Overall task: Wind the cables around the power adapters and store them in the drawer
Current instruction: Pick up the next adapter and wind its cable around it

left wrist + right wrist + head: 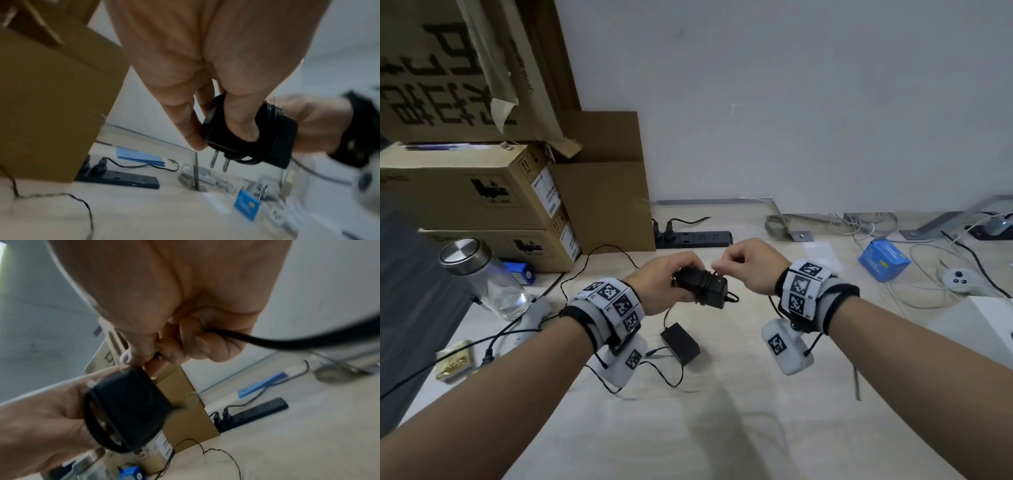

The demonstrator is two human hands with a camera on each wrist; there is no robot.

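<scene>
My left hand (666, 279) grips a black power adapter (703, 286) above the middle of the desk, with several turns of its thin black cable wound round its body. The left wrist view shows the same adapter (252, 129) with two metal prongs pointing down. Just right of it, my right hand (748, 265) pinches the cable (267, 341) close to the adapter (127, 405). A second black adapter (680, 342) lies flat on the desk (722, 428) below my hands, its cable (671, 375) loose beside it. No drawer is in view.
Stacked cardboard boxes (479, 195) stand at the back left, a black power strip (697, 238) against the wall. A glass bottle with a steel lid (486, 277) stands at the left. A blue box (883, 258), a white remote (959, 278) and loose cables lie at the right.
</scene>
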